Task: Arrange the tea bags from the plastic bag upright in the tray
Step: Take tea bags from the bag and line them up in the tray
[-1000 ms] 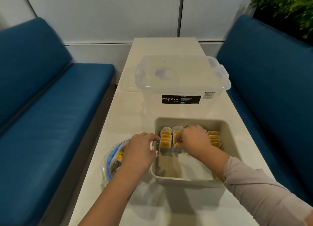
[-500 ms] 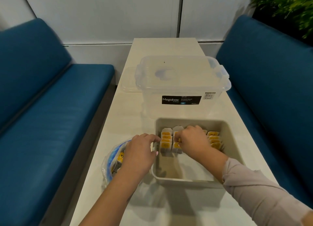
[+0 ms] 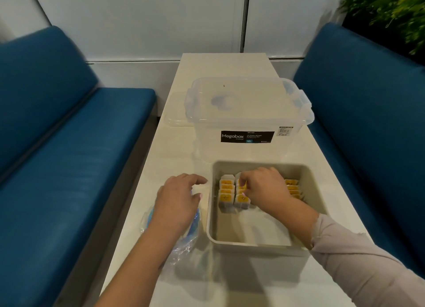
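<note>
Tea bags (image 3: 233, 193) stand in rows at the far end of the tray (image 3: 257, 243). Right hand (image 3: 264, 187) pinches one there; press it straight against its row. Left hand (image 3: 178, 199), fingers relaxed and holding nothing, hovers over the plastic bag (image 3: 181, 244) on the counter (image 3: 225, 63).

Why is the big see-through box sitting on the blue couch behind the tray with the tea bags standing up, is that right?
Not quite. The head view shows the see-through box sitting on the table, not the couch. It is behind the tray, where the tea bags stand upright.

table (image 3: 230, 67): cream, long | on it: tray (image 3: 257, 245); plastic bag (image 3: 184, 249); clear storage box (image 3: 248, 122)
</note>
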A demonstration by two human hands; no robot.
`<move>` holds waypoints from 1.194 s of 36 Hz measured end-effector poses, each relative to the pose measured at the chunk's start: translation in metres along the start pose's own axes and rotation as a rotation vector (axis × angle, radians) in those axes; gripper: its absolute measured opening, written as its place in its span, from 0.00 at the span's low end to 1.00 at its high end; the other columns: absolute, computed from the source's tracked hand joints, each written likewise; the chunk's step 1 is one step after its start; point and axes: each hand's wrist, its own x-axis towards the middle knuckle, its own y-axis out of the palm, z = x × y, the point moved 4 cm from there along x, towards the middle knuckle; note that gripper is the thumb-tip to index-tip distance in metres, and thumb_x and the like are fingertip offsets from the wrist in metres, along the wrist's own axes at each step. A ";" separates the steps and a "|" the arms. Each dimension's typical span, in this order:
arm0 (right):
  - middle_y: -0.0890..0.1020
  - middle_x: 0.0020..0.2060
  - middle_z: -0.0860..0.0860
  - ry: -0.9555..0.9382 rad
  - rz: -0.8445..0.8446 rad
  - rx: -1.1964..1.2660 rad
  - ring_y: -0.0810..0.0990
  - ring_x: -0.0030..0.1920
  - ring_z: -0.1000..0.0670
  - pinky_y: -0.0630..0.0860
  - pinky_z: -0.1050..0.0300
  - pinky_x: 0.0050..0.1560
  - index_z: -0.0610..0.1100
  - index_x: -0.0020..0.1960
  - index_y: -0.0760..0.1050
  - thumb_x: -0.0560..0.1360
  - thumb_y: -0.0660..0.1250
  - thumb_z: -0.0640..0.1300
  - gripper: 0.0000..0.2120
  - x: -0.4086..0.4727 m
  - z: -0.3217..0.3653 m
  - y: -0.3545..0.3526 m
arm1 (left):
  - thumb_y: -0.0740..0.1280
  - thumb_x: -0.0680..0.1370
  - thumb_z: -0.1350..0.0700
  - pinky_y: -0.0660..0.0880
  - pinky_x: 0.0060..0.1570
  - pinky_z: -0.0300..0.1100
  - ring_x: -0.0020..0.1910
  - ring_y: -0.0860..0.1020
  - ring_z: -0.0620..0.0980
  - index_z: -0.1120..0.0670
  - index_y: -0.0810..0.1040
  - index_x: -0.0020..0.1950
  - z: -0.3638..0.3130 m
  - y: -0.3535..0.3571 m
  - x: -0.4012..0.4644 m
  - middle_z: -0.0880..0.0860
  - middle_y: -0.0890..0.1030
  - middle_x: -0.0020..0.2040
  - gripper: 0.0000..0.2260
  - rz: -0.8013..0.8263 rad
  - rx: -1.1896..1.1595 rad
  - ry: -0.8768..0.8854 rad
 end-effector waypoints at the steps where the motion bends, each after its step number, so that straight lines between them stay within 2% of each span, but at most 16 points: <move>1: 0.81 0.48 0.55 -0.006 -0.014 0.010 0.76 0.53 0.50 0.66 0.55 0.53 0.54 0.55 0.76 0.75 0.65 0.46 0.09 0.001 0.002 -0.003 | 0.66 0.76 0.60 0.70 0.59 0.45 0.57 0.73 0.47 0.44 0.78 0.59 0.005 -0.006 0.000 0.44 0.78 0.57 0.15 -0.022 0.000 -0.005; 6: 0.82 0.48 0.54 -0.029 -0.071 0.085 0.77 0.53 0.50 0.66 0.57 0.54 0.54 0.55 0.77 0.76 0.65 0.52 0.09 0.006 0.026 -0.021 | 0.69 0.76 0.57 0.69 0.52 0.37 0.55 0.74 0.44 0.44 0.77 0.60 0.036 -0.030 -0.001 0.43 0.78 0.58 0.15 -0.064 -0.007 -0.079; 9: 0.82 0.46 0.55 -0.073 -0.101 0.147 0.77 0.51 0.50 0.64 0.57 0.49 0.53 0.54 0.77 0.76 0.65 0.52 0.08 0.006 0.045 -0.029 | 0.70 0.75 0.50 0.71 0.55 0.40 0.59 0.74 0.45 0.44 0.76 0.63 0.051 -0.036 -0.005 0.44 0.78 0.60 0.17 -0.008 0.036 -0.135; 13: 0.82 0.45 0.56 -0.128 -0.084 0.216 0.77 0.51 0.52 0.66 0.58 0.50 0.54 0.54 0.77 0.76 0.65 0.54 0.09 0.007 0.074 -0.031 | 0.71 0.73 0.48 0.73 0.52 0.41 0.58 0.76 0.45 0.43 0.75 0.63 0.062 -0.037 -0.015 0.44 0.78 0.61 0.18 0.036 0.072 -0.192; 18: 0.82 0.46 0.55 -0.206 -0.048 0.199 0.76 0.51 0.51 0.67 0.56 0.51 0.55 0.55 0.78 0.77 0.63 0.52 0.09 0.006 0.109 -0.021 | 0.71 0.73 0.51 0.75 0.48 0.41 0.54 0.77 0.45 0.43 0.74 0.64 0.069 -0.037 -0.021 0.44 0.77 0.60 0.20 0.045 0.090 -0.241; 23: 0.82 0.48 0.51 -0.312 0.060 0.064 0.76 0.52 0.48 0.66 0.53 0.54 0.54 0.56 0.79 0.78 0.61 0.50 0.11 0.002 0.140 -0.006 | 0.67 0.75 0.61 0.78 0.51 0.44 0.48 0.79 0.46 0.45 0.76 0.62 0.078 -0.036 -0.022 0.45 0.79 0.57 0.18 0.011 0.020 -0.267; 27: 0.81 0.41 0.50 -0.367 0.077 -0.120 0.76 0.46 0.47 0.61 0.54 0.46 0.50 0.51 0.81 0.78 0.59 0.45 0.11 0.000 0.159 0.014 | 0.63 0.76 0.65 0.78 0.51 0.42 0.48 0.79 0.47 0.48 0.77 0.63 0.080 -0.036 -0.022 0.47 0.80 0.57 0.19 -0.021 -0.017 -0.263; 29: 0.80 0.41 0.49 -0.398 0.080 -0.198 0.77 0.46 0.46 0.62 0.53 0.48 0.48 0.49 0.80 0.78 0.59 0.47 0.11 0.000 0.167 0.023 | 0.63 0.76 0.65 0.78 0.51 0.43 0.48 0.79 0.48 0.48 0.77 0.63 0.081 -0.037 -0.023 0.47 0.80 0.57 0.19 -0.029 -0.031 -0.255; 33: 0.81 0.49 0.48 -0.377 0.115 -0.235 0.77 0.52 0.46 0.65 0.52 0.59 0.45 0.53 0.79 0.78 0.61 0.52 0.13 0.000 0.175 0.036 | 0.65 0.76 0.64 0.79 0.50 0.43 0.47 0.79 0.47 0.48 0.77 0.63 0.083 -0.037 -0.023 0.46 0.80 0.57 0.18 -0.027 -0.042 -0.237; 37: 0.81 0.47 0.48 -0.307 0.159 -0.214 0.77 0.50 0.46 0.66 0.53 0.58 0.46 0.51 0.79 0.77 0.63 0.49 0.10 0.001 0.178 0.044 | 0.64 0.75 0.65 0.79 0.50 0.43 0.47 0.79 0.48 0.48 0.77 0.62 0.084 -0.038 -0.025 0.46 0.80 0.56 0.18 -0.030 -0.054 -0.225; 40: 0.81 0.46 0.48 -0.272 0.191 -0.192 0.75 0.45 0.47 0.67 0.54 0.57 0.45 0.51 0.78 0.77 0.63 0.48 0.09 0.003 0.176 0.046 | 0.64 0.75 0.64 0.78 0.50 0.43 0.47 0.79 0.47 0.48 0.77 0.62 0.084 -0.037 -0.026 0.46 0.80 0.56 0.18 -0.028 -0.058 -0.218; 43: 0.81 0.46 0.48 -0.257 0.220 -0.152 0.73 0.43 0.48 0.68 0.54 0.56 0.45 0.52 0.78 0.76 0.64 0.52 0.12 0.004 0.174 0.048 | 0.65 0.76 0.64 0.78 0.51 0.42 0.48 0.79 0.47 0.48 0.77 0.62 0.083 -0.037 -0.026 0.46 0.79 0.56 0.18 -0.018 -0.059 -0.210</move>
